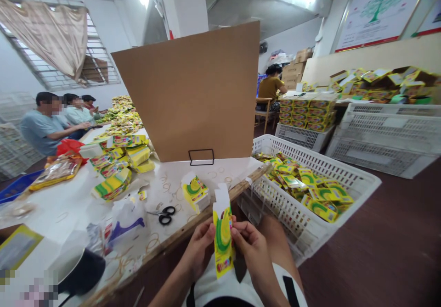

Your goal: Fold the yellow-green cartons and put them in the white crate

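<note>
Between my two hands, over my lap, is a small yellow and green carton (223, 240) with its white end flaps standing up. My left hand (201, 245) grips its left edge, fingers partly behind it. On the opposite edge, the thumb and fingers of my right hand (250, 240) pinch the carton. Just beyond, on the table's near edge, lies a small stack of similar flat cartons (195, 191). Left of that stack rest black-handled scissors (166, 215), with loose rubber bands around them.
A white plastic crate (358, 178) holding many yellow cartons stands at my right. Upright on the table (172, 171) is a large cardboard sheet (193, 96). Bundled cartons (119, 160) and a dark mug (82, 270) are at left. Several people sit farther off.
</note>
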The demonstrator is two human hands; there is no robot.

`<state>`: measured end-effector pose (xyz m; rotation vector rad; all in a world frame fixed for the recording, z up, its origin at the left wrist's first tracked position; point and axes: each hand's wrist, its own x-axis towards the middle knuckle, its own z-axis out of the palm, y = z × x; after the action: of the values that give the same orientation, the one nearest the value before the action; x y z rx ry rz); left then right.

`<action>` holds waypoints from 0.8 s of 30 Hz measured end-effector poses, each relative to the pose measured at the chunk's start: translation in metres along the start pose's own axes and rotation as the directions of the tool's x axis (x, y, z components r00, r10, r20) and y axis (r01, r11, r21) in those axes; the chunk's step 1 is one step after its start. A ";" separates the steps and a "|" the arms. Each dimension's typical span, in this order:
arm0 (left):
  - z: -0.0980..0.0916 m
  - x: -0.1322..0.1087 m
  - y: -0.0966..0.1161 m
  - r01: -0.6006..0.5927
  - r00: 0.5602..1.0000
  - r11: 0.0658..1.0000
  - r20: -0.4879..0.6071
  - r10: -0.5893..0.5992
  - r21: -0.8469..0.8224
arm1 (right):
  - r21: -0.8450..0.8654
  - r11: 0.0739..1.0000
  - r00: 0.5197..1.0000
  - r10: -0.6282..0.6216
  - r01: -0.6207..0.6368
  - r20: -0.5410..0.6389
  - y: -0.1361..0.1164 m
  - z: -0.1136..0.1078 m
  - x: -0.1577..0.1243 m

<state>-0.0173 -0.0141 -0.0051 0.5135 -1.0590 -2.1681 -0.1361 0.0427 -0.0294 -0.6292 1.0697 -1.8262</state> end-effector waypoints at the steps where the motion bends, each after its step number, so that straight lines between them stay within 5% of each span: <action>1: 0.000 0.000 0.001 -0.008 1.000 1.000 -0.008 0.008 0.007 | -0.016 1.000 1.000 -0.002 0.002 0.004 0.000 0.000 0.000; 8: -0.003 0.005 -0.002 -0.146 0.982 0.963 -0.080 0.168 0.228 | -0.178 0.982 0.998 -0.059 0.064 0.032 0.002 0.001 -0.005; 17: 0.002 0.001 0.002 -0.214 0.940 0.773 -0.089 0.329 0.597 | -0.266 0.960 0.995 -0.061 0.081 0.082 -0.002 0.002 -0.007; 24: -0.005 0.005 -0.005 -0.163 0.960 0.759 -0.074 0.269 0.631 | -0.406 0.908 0.995 -0.097 0.104 0.038 0.001 -0.001 -0.006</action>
<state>-0.0191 -0.0182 -0.0125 0.7984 -1.6556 -1.5064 -0.1338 0.0485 -0.0306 -0.9600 1.4481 -1.6878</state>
